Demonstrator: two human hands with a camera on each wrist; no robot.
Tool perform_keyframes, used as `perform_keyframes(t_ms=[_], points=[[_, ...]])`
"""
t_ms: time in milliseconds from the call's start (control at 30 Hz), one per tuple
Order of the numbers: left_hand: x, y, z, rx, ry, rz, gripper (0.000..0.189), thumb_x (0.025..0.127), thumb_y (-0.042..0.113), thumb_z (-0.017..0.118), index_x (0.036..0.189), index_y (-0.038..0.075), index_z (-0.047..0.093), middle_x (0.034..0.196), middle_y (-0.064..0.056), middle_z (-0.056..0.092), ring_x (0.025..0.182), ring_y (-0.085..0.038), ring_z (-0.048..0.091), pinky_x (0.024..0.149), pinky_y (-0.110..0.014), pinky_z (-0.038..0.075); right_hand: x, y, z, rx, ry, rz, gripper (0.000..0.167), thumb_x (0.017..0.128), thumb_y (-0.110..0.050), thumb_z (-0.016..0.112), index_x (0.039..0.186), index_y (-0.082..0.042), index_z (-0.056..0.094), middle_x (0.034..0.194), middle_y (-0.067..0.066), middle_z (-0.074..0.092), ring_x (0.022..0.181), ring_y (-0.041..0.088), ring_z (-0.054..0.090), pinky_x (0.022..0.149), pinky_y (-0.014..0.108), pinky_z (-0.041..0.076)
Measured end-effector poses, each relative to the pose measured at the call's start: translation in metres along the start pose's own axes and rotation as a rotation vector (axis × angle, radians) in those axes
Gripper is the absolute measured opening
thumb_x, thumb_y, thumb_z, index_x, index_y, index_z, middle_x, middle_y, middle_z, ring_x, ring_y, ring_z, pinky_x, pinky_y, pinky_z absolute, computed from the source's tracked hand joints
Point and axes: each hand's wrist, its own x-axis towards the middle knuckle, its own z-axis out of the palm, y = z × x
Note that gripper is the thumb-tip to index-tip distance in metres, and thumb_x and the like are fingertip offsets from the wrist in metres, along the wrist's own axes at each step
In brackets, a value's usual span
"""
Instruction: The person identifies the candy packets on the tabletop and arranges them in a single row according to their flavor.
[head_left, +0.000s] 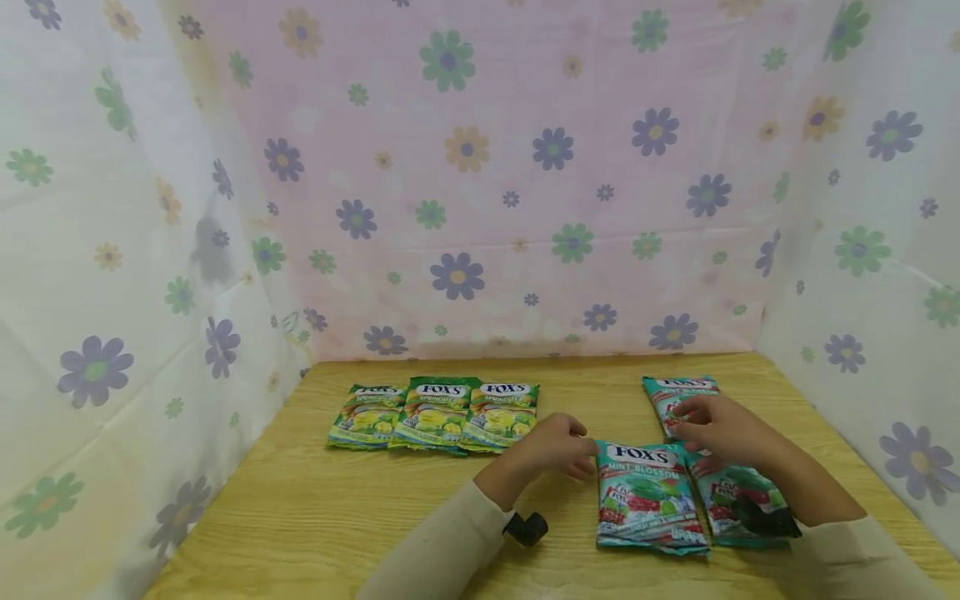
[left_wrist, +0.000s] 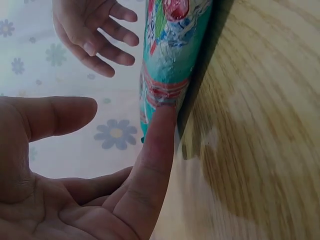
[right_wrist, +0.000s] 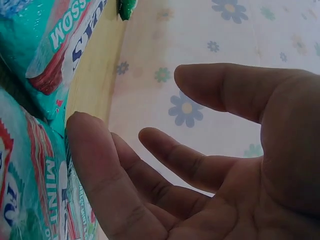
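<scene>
My left hand (head_left: 551, 450) is at the left side of a teal Fox's Mint Blossom candy bag (head_left: 648, 500) that lies flat. In the left wrist view its index finger (left_wrist: 152, 160) reaches the bag's edge (left_wrist: 167, 70), with the thumb spread apart. Over the other two teal bags hangs my right hand (head_left: 723, 429), fingers loosely bent and nothing between them. One of those, a right-hand bag (head_left: 731, 492), is partly covered by the wrist and its camera. The other, a rear bag (head_left: 667, 398), is partly hidden behind the fingers.
Three yellow-green Fox's candy bags (head_left: 435, 417) lie in an overlapping row at the back left of the wooden table (head_left: 315, 517). Flower-patterned cloth (head_left: 510, 167) rises behind the table and along both sides.
</scene>
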Motion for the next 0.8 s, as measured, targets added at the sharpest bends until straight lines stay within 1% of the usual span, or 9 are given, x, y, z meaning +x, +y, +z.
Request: perform_keyframes(t_ms=[133, 233, 367, 433, 533, 600, 667, 733, 800], points=[[-0.003, 0.0, 0.002, 0.009, -0.022, 0.005, 0.058, 0.098, 0.021, 0.072, 0.143, -0.008, 0.052, 0.105, -0.016, 0.075, 0.082, -0.028, 0.078, 0.073, -0.041, 0.065, -0.002, 0.0, -0.001, 0.035, -0.017, 0.008, 0.065, 0.103, -0.031, 0.066, 0.147, 0.012, 0.044, 0.135, 0.036, 0.057, 0.099, 0.031, 0.071, 0.067, 0.044, 0.065], [-0.004, 0.002, 0.003, 0.075, 0.004, 0.01, 0.059, 0.097, 0.025, 0.072, 0.144, -0.005, 0.053, 0.11, -0.013, 0.073, 0.082, -0.025, 0.076, 0.074, -0.04, 0.064, -0.001, 0.003, -0.004, -0.015, 0.014, -0.013, 0.064, 0.105, -0.033, 0.063, 0.146, 0.012, 0.045, 0.135, 0.036, 0.057, 0.1, 0.032, 0.071, 0.069, 0.042, 0.065], [0.005, 0.009, 0.008, 0.232, 0.077, 0.031, 0.059, 0.097, 0.036, 0.072, 0.145, 0.005, 0.056, 0.125, -0.006, 0.067, 0.099, -0.021, 0.07, 0.084, -0.041, 0.06, 0.003, 0.014, -0.012, -0.105, 0.11, -0.039, 0.06, 0.107, -0.034, 0.058, 0.145, 0.011, 0.047, 0.136, 0.037, 0.057, 0.102, 0.033, 0.07, 0.075, 0.041, 0.064], [0.012, 0.014, 0.013, 0.261, 0.096, 0.044, 0.059, 0.098, 0.042, 0.07, 0.145, 0.009, 0.057, 0.132, -0.004, 0.065, 0.111, -0.021, 0.066, 0.091, -0.042, 0.058, 0.005, 0.021, -0.016, -0.109, 0.163, -0.041, 0.059, 0.108, -0.033, 0.056, 0.146, 0.011, 0.046, 0.138, 0.038, 0.054, 0.103, 0.036, 0.07, 0.077, 0.043, 0.063], [0.027, 0.021, 0.024, 0.219, 0.097, 0.05, 0.06, 0.099, 0.048, 0.066, 0.146, 0.012, 0.057, 0.139, -0.002, 0.063, 0.125, -0.023, 0.062, 0.1, -0.045, 0.056, 0.007, 0.033, -0.022, -0.127, 0.243, -0.025, 0.061, 0.109, -0.036, 0.053, 0.148, 0.01, 0.045, 0.143, 0.041, 0.048, 0.11, 0.044, 0.065, 0.08, 0.049, 0.061], [0.037, 0.025, 0.033, 0.175, 0.094, 0.046, 0.06, 0.1, 0.052, 0.064, 0.147, 0.014, 0.057, 0.142, -0.001, 0.062, 0.128, -0.024, 0.06, 0.102, -0.048, 0.054, 0.009, 0.04, -0.026, -0.124, 0.278, -0.008, 0.063, 0.109, -0.039, 0.051, 0.15, 0.009, 0.043, 0.146, 0.041, 0.045, 0.117, 0.051, 0.059, 0.083, 0.053, 0.059], [0.047, 0.029, 0.042, 0.156, 0.097, 0.04, 0.058, 0.1, 0.056, 0.061, 0.143, 0.017, 0.06, 0.14, 0.001, 0.063, 0.126, -0.023, 0.061, 0.102, -0.049, 0.054, 0.01, 0.047, -0.03, -0.124, 0.295, 0.014, 0.067, 0.109, -0.043, 0.05, 0.151, 0.008, 0.041, 0.147, 0.041, 0.043, 0.123, 0.054, 0.054, 0.086, 0.056, 0.057], [0.058, 0.032, 0.051, 0.128, 0.085, 0.04, 0.054, 0.1, 0.06, 0.057, 0.12, 0.012, 0.07, 0.114, 0.0, 0.07, 0.1, -0.021, 0.066, 0.087, -0.046, 0.056, 0.011, 0.054, -0.034, -0.098, 0.297, 0.033, 0.069, 0.109, -0.044, 0.05, 0.152, 0.009, 0.039, 0.148, 0.042, 0.041, 0.125, 0.056, 0.052, 0.089, 0.058, 0.056], [0.068, 0.036, 0.059, 0.1, 0.066, 0.037, 0.056, 0.1, 0.063, 0.055, 0.09, 0.009, 0.068, 0.082, 0.0, 0.063, 0.07, -0.019, 0.057, 0.071, -0.041, 0.052, 0.011, 0.059, -0.037, -0.082, 0.28, 0.051, 0.07, 0.109, -0.043, 0.049, 0.153, 0.01, 0.036, 0.149, 0.044, 0.038, 0.127, 0.057, 0.05, 0.089, 0.057, 0.056]])
